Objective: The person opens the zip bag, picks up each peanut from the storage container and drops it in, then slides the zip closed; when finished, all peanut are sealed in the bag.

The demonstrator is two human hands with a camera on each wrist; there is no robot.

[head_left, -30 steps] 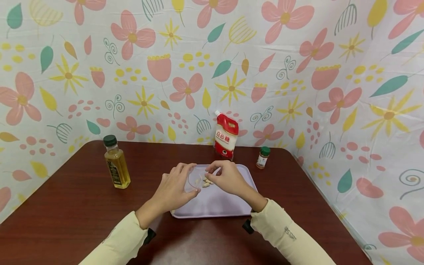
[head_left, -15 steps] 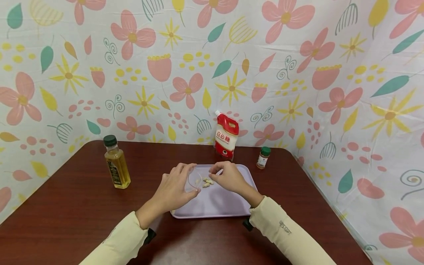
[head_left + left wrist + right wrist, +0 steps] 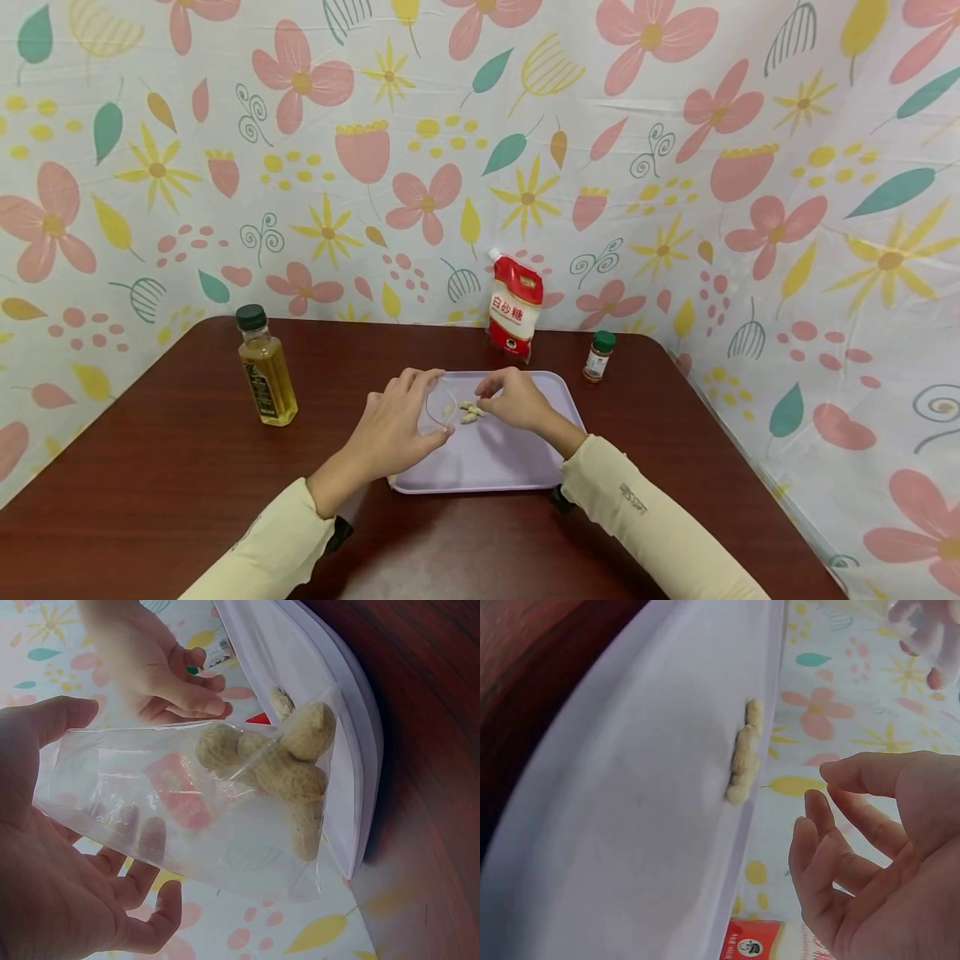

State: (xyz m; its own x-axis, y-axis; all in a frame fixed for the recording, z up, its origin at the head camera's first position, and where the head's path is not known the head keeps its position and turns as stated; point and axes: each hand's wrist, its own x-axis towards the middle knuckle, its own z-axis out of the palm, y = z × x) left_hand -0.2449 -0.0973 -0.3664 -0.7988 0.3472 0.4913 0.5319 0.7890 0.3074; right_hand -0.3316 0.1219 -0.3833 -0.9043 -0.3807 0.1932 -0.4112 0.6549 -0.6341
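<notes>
My left hand (image 3: 393, 421) holds a clear plastic bag (image 3: 255, 832) by its mouth, which is spread wide between thumb and fingers. Several unshelled peanuts (image 3: 289, 769) lie bunched in the bottom of the bag. Just right of the bag, my right hand (image 3: 517, 402) hovers over the lilac tray (image 3: 480, 467) with bent fingers and thumb drawn near the index finger. Nothing shows between those fingers in the right wrist view. A small heap of loose peanuts (image 3: 744, 757) rests on the tray, close to the right fingertips in the head view.
An oil bottle (image 3: 268, 375) with a dark green cap stands at the left on the brown table (image 3: 150, 450). Behind the tray a red and white sugar pouch (image 3: 515, 307) leans upright, and a green-lidded spice jar (image 3: 597, 357) stands at the right. A flowered cloth (image 3: 420, 167) hangs behind.
The right hand has drawn back slightly to the right, away from the bag and lower, uncovering more of the loose peanuts. The left hand and bag have stayed in place.
</notes>
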